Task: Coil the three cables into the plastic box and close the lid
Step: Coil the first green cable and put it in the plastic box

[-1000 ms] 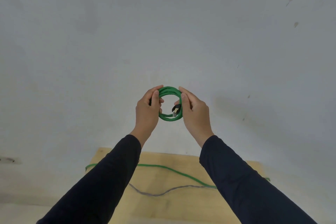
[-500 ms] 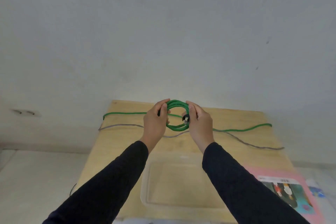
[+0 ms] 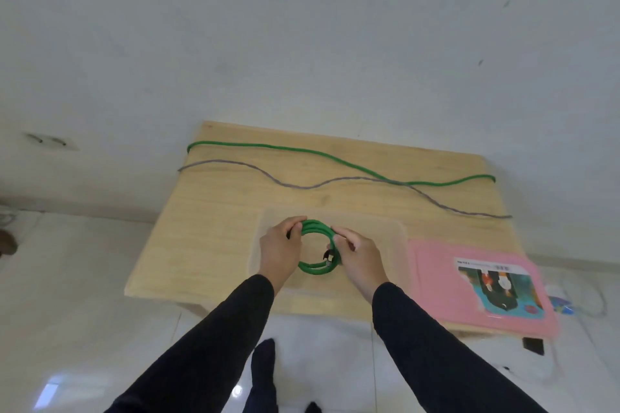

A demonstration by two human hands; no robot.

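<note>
A coiled green cable (image 3: 315, 266) hangs as a ring between both hands, above the clear plastic box (image 3: 396, 235) on the wooden table (image 3: 208, 231). My left hand (image 3: 280, 246) pinches the coil's left side and my right hand (image 3: 360, 256) grips its right side, near a black plug end. Behind the box, a second green cable (image 3: 302, 151) lies stretched across the table, and a grey cable (image 3: 288, 183) runs beside it and crosses it on the right. The pink lid (image 3: 436, 278) with a picture label lies flat right of the box.
The table stands against a white wall. White tiled floor surrounds it, with my feet below the front edge. Some small items and a thin wire lie on the floor at the right, past the lid.
The view has tilted down from the wall to the whole table. Both hands have lowered the green coil from in front of the wall to just over the clear box.
</note>
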